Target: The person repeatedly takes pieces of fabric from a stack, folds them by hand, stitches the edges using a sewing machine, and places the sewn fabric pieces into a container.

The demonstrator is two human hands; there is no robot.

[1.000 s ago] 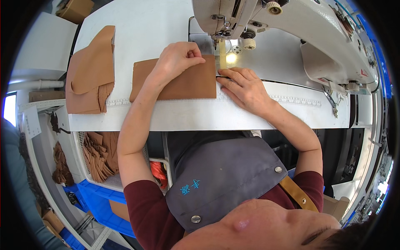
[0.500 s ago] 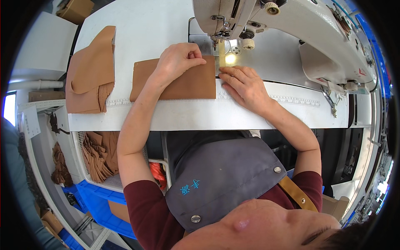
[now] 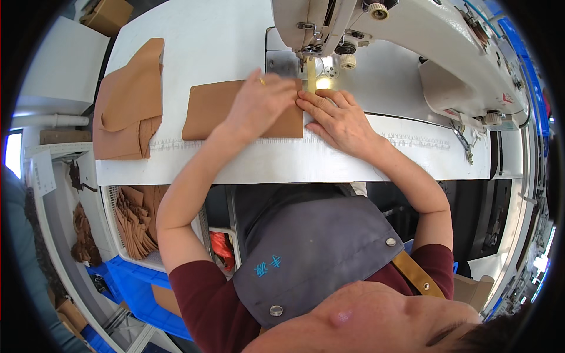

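Note:
A folded brown fabric piece [image 3: 212,112] lies flat on the white sewing table, left of the needle area of the sewing machine [image 3: 318,23]. My left hand [image 3: 259,106] is over its right half, fingers smeared by motion, so their hold is unclear. At the fabric's right edge, my right hand [image 3: 341,120] lies with its fingers stretched out, its fingertips close to those of my left hand. A pale yellow strip [image 3: 311,73] runs from beneath the needle area toward my right hand. Light shines on the metal plate beside it.
A stack of brown fabric pieces [image 3: 126,106] lies at the table's left. A printed ruler scale [image 3: 412,141] runs along the front of the table. Below left, a white basket [image 3: 112,215] holds more brown pieces above a blue crate [image 3: 141,294]. Small metal snips [image 3: 464,144] lie at the right.
My left hand has swung right, toward my right fingertips, its fingers now blurred. My right hand has shifted slightly left onto the fabric's edge. The fabric has hardly moved.

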